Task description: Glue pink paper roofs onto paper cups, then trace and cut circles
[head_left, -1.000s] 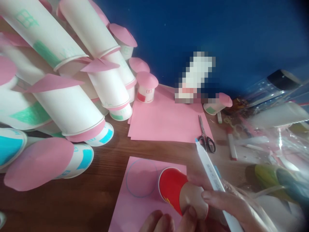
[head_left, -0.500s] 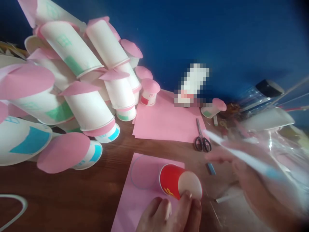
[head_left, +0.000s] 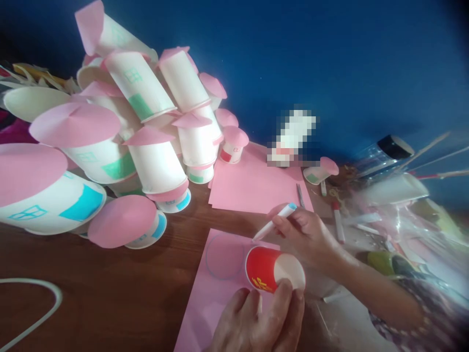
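A red paper cup (head_left: pixel 261 268) with yellow lettering and a white base stands upside down on a sheet of pink paper (head_left: pixel 198 313). Fingers of my left hand (head_left: pixel 262 318) press on its base and side, holding it there. To its left, a circle is drawn on the paper. My right hand (head_left: pixel 306 232) grips a white marker (head_left: pixel 273 222) with a blue end; its tip points down at the paper beside the cup's rim. Behind that hand lie the scissors (head_left: pixel 300 194), mostly covered, with only the blades showing.
Paper cups with pink cone roofs (head_left: pixel 156 164) are piled at the left. More pink sheets (head_left: pixel 252 188) lie at the back under a small roofed cup. A red-capped marker (head_left: pixel 339 222), plastic wrapping (head_left: pixel 406 215) and a black-lidded clear container (head_left: pixel 384 154) crowd the right.
My right hand has swung left with the marker, from the right side to the paper beside the cup, now covering the scissors' handles. My left hand stays on the cup. The view has shifted slightly.
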The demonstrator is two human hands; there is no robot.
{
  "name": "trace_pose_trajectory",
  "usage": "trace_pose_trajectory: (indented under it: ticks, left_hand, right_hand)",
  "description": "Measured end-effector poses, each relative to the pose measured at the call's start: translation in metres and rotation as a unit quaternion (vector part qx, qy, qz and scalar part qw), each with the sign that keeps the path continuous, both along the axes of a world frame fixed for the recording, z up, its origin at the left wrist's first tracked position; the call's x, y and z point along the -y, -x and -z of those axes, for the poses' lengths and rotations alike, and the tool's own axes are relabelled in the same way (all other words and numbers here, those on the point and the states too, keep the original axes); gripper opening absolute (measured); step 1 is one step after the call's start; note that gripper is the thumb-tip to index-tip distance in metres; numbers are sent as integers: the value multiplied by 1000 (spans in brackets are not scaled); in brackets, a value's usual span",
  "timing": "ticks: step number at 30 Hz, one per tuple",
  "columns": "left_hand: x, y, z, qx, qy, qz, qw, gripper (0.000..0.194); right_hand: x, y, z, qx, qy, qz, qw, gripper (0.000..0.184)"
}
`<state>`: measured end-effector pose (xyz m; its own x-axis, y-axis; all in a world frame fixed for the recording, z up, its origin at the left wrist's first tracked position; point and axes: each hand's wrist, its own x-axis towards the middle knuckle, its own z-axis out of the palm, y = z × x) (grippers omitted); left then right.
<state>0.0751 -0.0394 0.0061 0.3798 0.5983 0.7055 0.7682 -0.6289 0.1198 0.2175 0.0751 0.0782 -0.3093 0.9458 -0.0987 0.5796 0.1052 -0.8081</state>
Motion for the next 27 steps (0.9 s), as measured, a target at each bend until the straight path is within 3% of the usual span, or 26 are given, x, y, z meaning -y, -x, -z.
trace_pose_trajectory:
  ticks: [7,27]
  left_hand:
    - [1,1,0,-13,-1,-10,1000,45]
    - [1,1,2,-16,4,-3,1000,44]
  right_hand:
    - [-3,6,-8,43,47,-43,997,26]
    - [-9,9,-9,79,45,-93,991,31]
